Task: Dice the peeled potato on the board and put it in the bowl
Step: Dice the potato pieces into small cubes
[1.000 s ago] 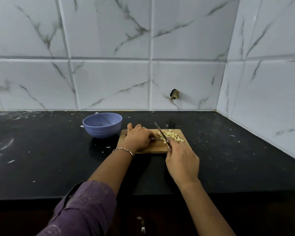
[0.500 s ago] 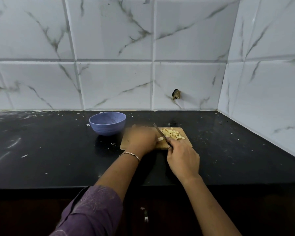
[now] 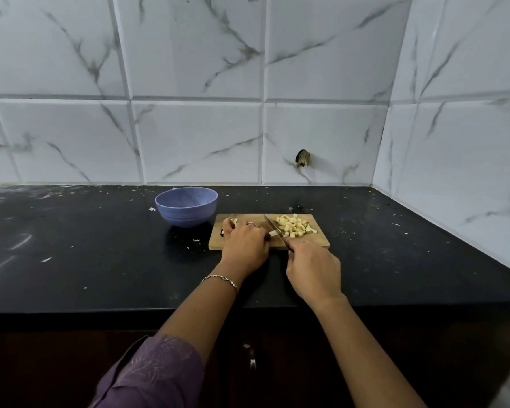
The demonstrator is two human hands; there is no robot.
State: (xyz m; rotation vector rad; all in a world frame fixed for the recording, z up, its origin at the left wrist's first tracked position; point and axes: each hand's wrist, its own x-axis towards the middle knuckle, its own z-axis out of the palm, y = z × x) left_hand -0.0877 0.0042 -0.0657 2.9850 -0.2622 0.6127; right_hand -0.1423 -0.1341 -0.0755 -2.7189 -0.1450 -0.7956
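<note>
A wooden cutting board [image 3: 318,244] lies on the black counter. A pile of pale diced potato [image 3: 295,225] covers its right half. My left hand [image 3: 246,242] lies curled over an uncut potato piece [image 3: 273,233] on the board's left half; only the piece's pale right end shows. My right hand [image 3: 312,269] grips the handle of a knife [image 3: 273,226], its blade angled across the board just right of that piece. A blue bowl [image 3: 186,206] stands to the left of the board; I see nothing in it.
The black counter [image 3: 86,254] carries scattered white scraps and flecks, mostly to the left and near the bowl. Marble-look tiled walls [image 3: 195,136] close off the back and the right side. The counter's front edge runs just below my wrists.
The view has shifted, so bowl and board sit further right in the frame. The knife stays by the potato piece under my left hand, and both hands keep their hold.
</note>
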